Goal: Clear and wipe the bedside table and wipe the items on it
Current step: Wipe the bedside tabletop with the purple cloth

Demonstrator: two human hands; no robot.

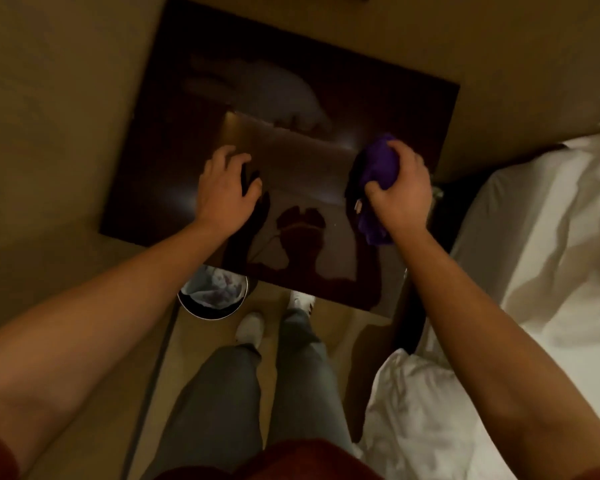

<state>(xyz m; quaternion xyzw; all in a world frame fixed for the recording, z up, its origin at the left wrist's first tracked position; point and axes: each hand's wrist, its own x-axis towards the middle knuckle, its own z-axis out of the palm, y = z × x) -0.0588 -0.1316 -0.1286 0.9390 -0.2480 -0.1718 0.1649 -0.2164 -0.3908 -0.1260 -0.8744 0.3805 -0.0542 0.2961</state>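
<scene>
The dark glossy bedside table [174, 140] fills the middle of the view and reflects my arms and head. My left hand [222, 188] rests on its left half, fingers curled over a small dark object [248, 178] that is mostly hidden under the hand. My right hand [400, 188] is closed around a bunched purple cloth [378, 168], which hangs down onto the table's right side near the edge by the bed.
A round bin [212, 296] lined with a plastic bag stands on the floor under the table's front left corner. A bed with white sheets [534, 237] runs along the right. A beige wall [49, 116] is on the left. My legs and white shoes are below.
</scene>
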